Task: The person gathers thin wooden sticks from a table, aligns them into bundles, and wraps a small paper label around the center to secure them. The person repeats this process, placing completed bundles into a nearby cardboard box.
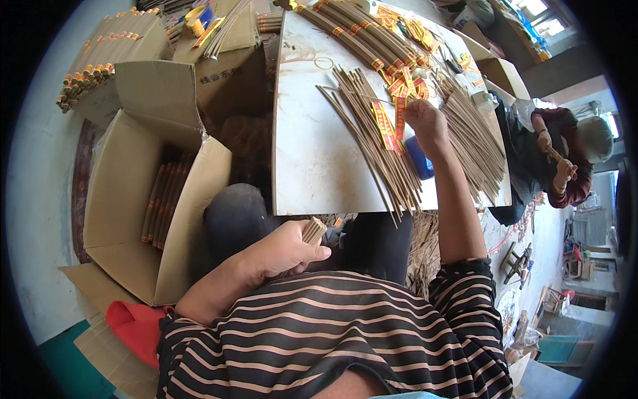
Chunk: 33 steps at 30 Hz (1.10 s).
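Low in front of my body, my left hand (292, 247) is wrapped round a bundle of incense sticks (314, 231), whose evenly packed ends stick up past the thumb. Over the white table (302, 153), my right hand (426, 122) reaches in among red-and-yellow paper labels (385, 126). Its fingers are bent together, and what they hold, if anything, is hidden. A blue container (419, 158) stands by my right wrist. Loose brown incense sticks (369, 136) lie left of this hand, and another spread of loose sticks (472, 143) lies to its right.
Banded bundles (359, 33) lie at the table's far end, with a rubber band (323, 63) nearby. An open cardboard box (119, 219) holding several bundles stands at left, below a stacked pile of bundles (100, 66). Another person (565, 153) sits at right, holding sticks.
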Available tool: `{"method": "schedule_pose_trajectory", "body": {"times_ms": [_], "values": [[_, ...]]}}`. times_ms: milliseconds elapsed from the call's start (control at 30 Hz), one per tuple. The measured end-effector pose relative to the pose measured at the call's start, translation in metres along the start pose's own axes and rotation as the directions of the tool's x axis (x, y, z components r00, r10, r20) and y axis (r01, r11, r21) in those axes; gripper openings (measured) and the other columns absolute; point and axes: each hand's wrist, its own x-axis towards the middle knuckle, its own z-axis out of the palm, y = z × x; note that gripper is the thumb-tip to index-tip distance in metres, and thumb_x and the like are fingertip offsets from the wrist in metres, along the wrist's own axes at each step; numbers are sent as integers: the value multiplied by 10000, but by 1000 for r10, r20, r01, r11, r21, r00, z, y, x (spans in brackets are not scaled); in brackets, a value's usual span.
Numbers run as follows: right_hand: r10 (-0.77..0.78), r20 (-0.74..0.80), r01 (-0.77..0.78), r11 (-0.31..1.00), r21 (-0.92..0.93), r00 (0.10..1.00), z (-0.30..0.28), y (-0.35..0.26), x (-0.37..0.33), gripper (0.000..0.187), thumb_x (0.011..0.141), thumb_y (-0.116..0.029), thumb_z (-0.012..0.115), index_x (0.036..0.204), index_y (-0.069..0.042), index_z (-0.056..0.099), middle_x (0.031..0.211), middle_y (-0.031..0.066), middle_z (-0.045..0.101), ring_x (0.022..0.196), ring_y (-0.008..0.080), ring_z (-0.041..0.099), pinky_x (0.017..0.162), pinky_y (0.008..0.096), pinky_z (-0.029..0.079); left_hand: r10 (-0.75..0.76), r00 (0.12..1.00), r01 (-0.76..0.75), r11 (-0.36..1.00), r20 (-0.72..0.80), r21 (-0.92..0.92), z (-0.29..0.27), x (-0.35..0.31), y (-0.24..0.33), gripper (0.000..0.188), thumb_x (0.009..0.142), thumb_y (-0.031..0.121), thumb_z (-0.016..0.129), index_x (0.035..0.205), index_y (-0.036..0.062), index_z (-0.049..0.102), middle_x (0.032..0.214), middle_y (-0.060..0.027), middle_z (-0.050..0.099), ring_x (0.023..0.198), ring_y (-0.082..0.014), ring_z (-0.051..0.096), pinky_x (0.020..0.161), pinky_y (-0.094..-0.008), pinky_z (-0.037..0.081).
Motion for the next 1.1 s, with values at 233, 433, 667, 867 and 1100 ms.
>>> {"method": "schedule_pose_trajectory", "body": {"times_ms": [233,433,667,867,1100], "values": [[111,369,-292,826,482,923,2,-107,-122,103,857,-113,573,856,-11,587,755,35,599,689,90,580,639,213,458,103,994,-99,991,-42,86,16,-9,-4,193,814,121,644,862,-1,502,562,6,459,412,-60,400,374,-205,325],[124,592,-486,714,504,797,17,-139,-202,110,905,-127,553,922,-19,566,675,-4,550,505,23,431,428,156,324,137,982,-127,988,-132,84,31,-27,-10,282,802,130,668,980,-33,522,631,-13,505,447,-58,429,394,-195,348],[93,511,-370,799,474,855,22,-147,-230,163,895,-166,590,862,-8,567,702,-25,549,603,23,460,519,159,382,136,968,-104,982,-211,157,57,-36,-8,291,781,148,692,974,-7,539,685,-19,542,481,-60,447,430,-188,361],[84,407,-282,845,455,910,27,-141,-239,193,872,-165,620,840,21,584,676,36,600,608,48,517,540,200,450,165,964,-120,970,-209,211,66,-36,-10,208,790,97,657,936,3,541,684,-17,539,508,-66,460,450,-195,370],[103,413,-317,811,491,905,22,-143,-243,188,865,-162,636,767,-12,579,652,-28,547,572,23,453,478,168,369,165,960,-95,952,-226,291,76,-36,-7,141,777,49,640,873,5,547,663,-6,528,515,-60,465,453,-196,368]]}}
